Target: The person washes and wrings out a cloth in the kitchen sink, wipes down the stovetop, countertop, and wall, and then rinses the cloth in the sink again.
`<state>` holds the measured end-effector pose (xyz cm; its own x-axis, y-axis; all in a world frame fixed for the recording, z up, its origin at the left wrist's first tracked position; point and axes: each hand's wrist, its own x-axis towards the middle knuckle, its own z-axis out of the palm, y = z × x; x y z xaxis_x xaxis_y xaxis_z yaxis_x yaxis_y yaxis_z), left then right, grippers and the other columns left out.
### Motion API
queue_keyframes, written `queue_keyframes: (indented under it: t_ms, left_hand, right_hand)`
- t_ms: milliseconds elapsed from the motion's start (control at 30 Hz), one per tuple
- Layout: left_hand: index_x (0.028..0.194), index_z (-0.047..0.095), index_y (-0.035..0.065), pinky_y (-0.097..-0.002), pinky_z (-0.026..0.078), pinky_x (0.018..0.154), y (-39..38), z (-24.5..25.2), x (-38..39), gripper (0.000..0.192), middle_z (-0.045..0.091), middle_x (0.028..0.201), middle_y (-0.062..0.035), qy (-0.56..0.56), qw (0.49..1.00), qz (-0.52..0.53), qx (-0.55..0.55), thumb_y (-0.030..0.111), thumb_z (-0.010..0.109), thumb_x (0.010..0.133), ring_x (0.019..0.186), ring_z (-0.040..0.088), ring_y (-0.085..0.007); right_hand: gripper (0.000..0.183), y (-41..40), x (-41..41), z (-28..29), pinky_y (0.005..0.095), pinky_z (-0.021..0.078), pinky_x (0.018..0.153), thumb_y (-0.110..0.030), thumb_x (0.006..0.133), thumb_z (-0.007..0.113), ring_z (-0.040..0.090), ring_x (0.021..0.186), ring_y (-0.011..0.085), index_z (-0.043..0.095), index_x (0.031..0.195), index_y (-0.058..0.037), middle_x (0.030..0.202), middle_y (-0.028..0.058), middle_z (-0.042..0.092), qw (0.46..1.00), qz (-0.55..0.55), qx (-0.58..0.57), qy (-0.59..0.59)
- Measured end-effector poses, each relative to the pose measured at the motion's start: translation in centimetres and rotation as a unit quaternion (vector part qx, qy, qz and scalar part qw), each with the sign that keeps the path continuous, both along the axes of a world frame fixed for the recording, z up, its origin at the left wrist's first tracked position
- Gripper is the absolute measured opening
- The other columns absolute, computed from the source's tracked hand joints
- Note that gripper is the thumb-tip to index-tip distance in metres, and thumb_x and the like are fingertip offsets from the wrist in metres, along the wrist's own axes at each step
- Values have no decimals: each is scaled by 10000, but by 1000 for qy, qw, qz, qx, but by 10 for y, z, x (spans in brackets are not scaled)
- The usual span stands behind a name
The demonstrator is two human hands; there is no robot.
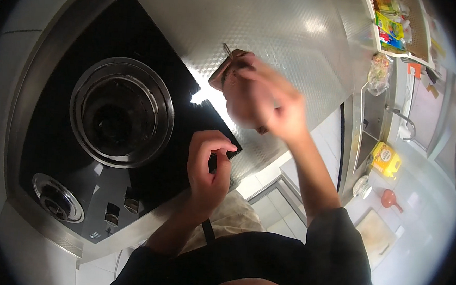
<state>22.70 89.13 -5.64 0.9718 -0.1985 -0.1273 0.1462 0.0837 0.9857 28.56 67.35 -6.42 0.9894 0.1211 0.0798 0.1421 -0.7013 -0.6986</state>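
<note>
My right hand point(281, 102), blurred, is over a brown, pinkish round-looking object point(236, 78) with dark folded corners, on the textured steel counter point(205, 8). Its fingertips overlap the object's upper part; whether they grip it is unclear, and I cannot tell what it is. A thin metal loop point(227, 50) sticks out at its upper left. My left hand point(211, 161) is curled, thumb against bent fingers, above the front right edge of the black glass hob point(151, 47); nothing shows in it. Left of it is a wide, dark round burner well or pan point(122, 112).
Two control knobs point(131, 205) and a small burner point(58, 198) are at the hob's front left. At right are a basket point(405, 55) of packets, a faucet point(403, 118), a yellow jug point(385, 159), a white lidded jar point(361, 186), a reddish ladle-like utensil point(390, 198) and a cutting board point(375, 234).
</note>
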Motion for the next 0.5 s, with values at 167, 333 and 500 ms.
queue_keyframes:
  t_ms: [167, 333, 500]
  left_hand:
    - [1018, 639, 16, -296, 485, 768, 11, -3, -5, 320, 594, 1058, -138, 5, 1000, -7, -1, -192, 497, 822, 891, 582, -214]
    - [1068, 588, 14, -243, 466, 810, 12, -8, -3, 263, 553, 1140, -126, -9, 1000, -1, -3, -176, 480, 920, 916, 539, -144]
    - [1075, 584, 13, -233, 457, 802, 6, -5, 4, 272, 545, 1147, -122, -7, 1000, -7, -12, -178, 466, 922, 908, 528, -130]
  right_hand:
    - [417, 21, 18, -14, 449, 388, 1245, -227, 1012, 634, 479, 1490, 282, 663, 1409, -104, 1538, 98, 585, 970, 168, -173, -34]
    - [487, 50, 54, -27, 455, 354, 1265, -224, 1003, 639, 467, 1494, 286, 601, 1464, -73, 1576, 100, 536, 967, 172, -168, -81]
    - [477, 80, 124, -56, 442, 347, 1266, -215, 1010, 626, 439, 1510, 272, 593, 1466, -82, 1576, 101, 526, 960, 130, -172, -177]
